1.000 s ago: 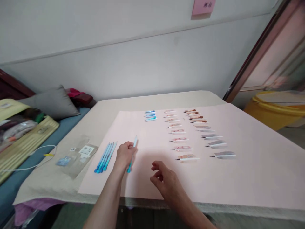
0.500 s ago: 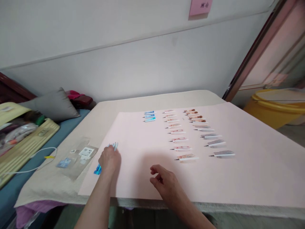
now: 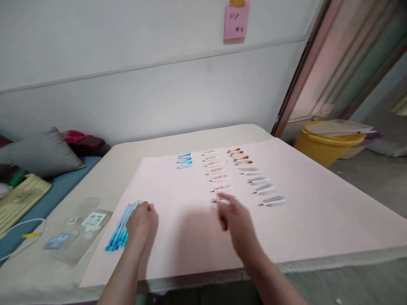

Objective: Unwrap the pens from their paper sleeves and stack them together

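A bunch of light-blue pens (image 3: 119, 231) lies near the paper's left edge, darker blue ends towards me. My left hand (image 3: 139, 220) rests against the right side of this bunch, its fingers curled closed and covering part of it. Whatever those fingers hold is hidden. Over the near end of a column of pink-patterned pens (image 3: 219, 188) hovers my right hand (image 3: 233, 218). It is smeared by motion, with index finger and thumb apart and nothing visible between them. The hand partly hides the nearest pens.
Three blue pens (image 3: 184, 160) lie at the back of the pink paper (image 3: 178, 237). Brown-topped pens (image 3: 241, 158) and grey pens (image 3: 263, 189) form a column at right. Plastic bags (image 3: 79, 237) lie left of the paper. A yellow tub (image 3: 329, 146) stands beyond the right side.
The view has turned right. My right hand has moved forward to the pink-patterned column. My left hand has shifted towards me beside the blue pens, more of which now show.
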A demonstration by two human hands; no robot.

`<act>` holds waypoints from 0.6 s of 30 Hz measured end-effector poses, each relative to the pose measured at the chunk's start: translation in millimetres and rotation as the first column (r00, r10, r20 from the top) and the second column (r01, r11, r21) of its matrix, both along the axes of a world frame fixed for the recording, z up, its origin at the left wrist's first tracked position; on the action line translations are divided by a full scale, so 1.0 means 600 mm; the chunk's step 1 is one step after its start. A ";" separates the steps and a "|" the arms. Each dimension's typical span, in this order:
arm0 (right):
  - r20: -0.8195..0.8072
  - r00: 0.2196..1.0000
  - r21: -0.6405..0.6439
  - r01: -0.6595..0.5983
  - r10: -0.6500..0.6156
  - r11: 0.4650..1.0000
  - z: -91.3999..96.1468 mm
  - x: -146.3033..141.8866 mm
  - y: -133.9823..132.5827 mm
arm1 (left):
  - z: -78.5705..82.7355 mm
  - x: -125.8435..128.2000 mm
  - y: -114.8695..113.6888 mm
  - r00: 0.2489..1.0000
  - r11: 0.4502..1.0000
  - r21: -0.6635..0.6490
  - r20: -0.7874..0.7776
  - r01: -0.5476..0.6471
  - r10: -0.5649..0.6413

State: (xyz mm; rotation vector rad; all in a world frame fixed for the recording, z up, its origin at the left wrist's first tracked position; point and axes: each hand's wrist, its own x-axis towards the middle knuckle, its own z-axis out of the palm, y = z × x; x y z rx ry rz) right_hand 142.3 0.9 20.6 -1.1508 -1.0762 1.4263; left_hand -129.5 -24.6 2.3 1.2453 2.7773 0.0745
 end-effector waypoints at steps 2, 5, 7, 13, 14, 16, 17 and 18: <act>-0.191 0.924 0.001 0.338 -0.331 0.941 0.018 0.037 0.031 | 0.000 0.014 0.004 0.999 0.999 -0.001 -0.003 0.044 -0.044; -0.267 0.867 -0.094 0.412 -0.422 0.906 0.021 0.050 0.037 | 0.000 0.040 0.009 0.993 0.993 0.021 -0.010 0.119 -0.119; -0.216 0.951 -0.116 0.198 -0.220 0.973 0.007 0.025 0.012 | -0.001 0.058 0.011 0.987 0.986 0.037 -0.011 0.161 -0.161; -0.063 0.928 -0.091 -0.371 0.366 0.924 -0.037 -0.072 -0.072 | -0.016 0.100 0.011 0.958 0.949 0.142 0.008 0.283 -0.287; -0.039 0.921 -0.086 -0.389 0.387 0.917 -0.039 -0.077 -0.076 | -0.018 0.104 0.014 0.953 0.943 0.159 0.024 0.293 -0.300; -0.006 0.921 -0.087 -0.389 0.390 0.917 -0.038 -0.077 -0.078 | -0.020 0.111 0.031 0.947 0.936 0.172 0.045 0.308 -0.320; 0.002 0.923 -0.093 -0.384 0.386 0.919 -0.038 -0.075 -0.076 | -0.020 0.113 0.044 0.942 0.930 0.172 0.036 0.323 -0.334; 0.004 0.925 -0.097 -0.377 0.379 0.921 -0.037 -0.073 -0.073 | -0.019 0.115 0.061 0.937 0.925 0.166 0.018 0.342 -0.350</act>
